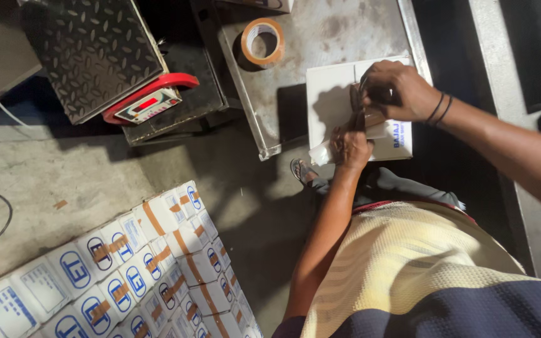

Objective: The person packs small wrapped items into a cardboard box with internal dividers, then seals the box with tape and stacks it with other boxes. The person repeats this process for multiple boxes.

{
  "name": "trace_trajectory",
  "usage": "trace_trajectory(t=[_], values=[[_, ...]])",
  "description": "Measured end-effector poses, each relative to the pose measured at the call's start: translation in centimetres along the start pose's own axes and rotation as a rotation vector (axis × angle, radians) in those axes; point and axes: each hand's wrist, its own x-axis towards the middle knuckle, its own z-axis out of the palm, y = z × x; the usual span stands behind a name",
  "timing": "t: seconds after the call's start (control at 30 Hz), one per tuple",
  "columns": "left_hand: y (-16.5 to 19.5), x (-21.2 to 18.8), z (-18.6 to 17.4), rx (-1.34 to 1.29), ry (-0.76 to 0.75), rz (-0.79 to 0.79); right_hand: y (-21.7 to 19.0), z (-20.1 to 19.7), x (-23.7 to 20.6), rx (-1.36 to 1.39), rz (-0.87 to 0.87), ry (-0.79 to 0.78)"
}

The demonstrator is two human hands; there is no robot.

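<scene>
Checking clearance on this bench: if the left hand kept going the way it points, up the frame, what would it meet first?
Probably the left hand meets the white box it already touches, then the right hand; depth unclear.

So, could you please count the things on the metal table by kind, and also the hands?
White box: 1
Tape roll: 1
Hands, left hand and right hand: 2
Total: 4

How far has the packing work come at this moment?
Done: many white boxes sealed with brown tape lie stacked on the floor. In hand: both hands, left hand and right hand, work on one white box on the metal table. Left: that box shows no finished tape yet; the tape roll lies beside it.
</scene>
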Motion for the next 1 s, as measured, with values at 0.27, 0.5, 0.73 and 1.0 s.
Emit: trace_trajectory(t=[0.27, 0.5, 0.73, 1.0], values=[[2.0, 0.5, -1.8, -0.169, 0.256, -0.07, 6.1, 2.9, 8.8, -0.196, 0.463, -0.269], [3.4, 5.3, -5.3, -0.339, 0.366, -0.159, 9.6, 5.9, 13.8, -0.285, 0.61, -0.661], [1.1, 2.7, -1.6, -0.416, 0.394, -0.162, 7.9, 7.8, 15.1, -0.094, 0.544, -0.634], [5.7, -17.5, -9.0, -0.655, -0.141, -0.666, 2.4, 9.4, 9.0, -0.312, 0.157, -0.129]])
